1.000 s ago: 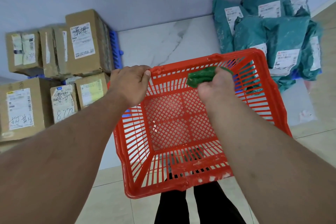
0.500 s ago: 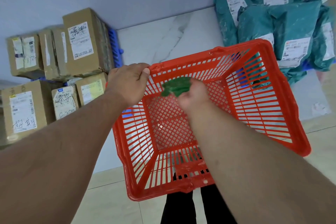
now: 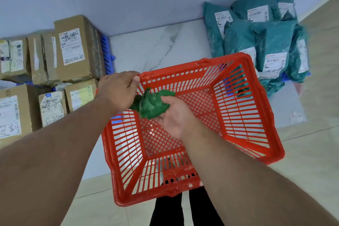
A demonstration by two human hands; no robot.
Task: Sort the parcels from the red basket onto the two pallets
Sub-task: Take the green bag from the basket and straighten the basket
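Note:
I hold the red basket (image 3: pixel 247 121) up in front of me, and no parcels lie inside it. My left hand (image 3: pixel 119 91) grips its far left rim corner. My right hand (image 3: pixel 174 113) is over the basket's inside, palm turned up, holding a crumpled green cloth (image 3: pixel 150 104) that touches the left hand. Cardboard boxes (image 3: pixel 71 49) are stacked on a blue pallet (image 3: pixel 107 51) at the left. Teal mailer bags (image 3: pixel 264 35) are piled on another blue pallet (image 3: pixel 284 77) at the right.
A white marble floor slab (image 3: pixel 156 49) lies between the two pallets, below a pale grey wall. Beige floor tiles run at the right and near me. My dark trouser legs (image 3: pixel 170 211) show under the basket.
My right hand has carried the green cloth from the basket's far rim leftward toward my left hand and turned palm up. The basket has swung, its right side dropping lower.

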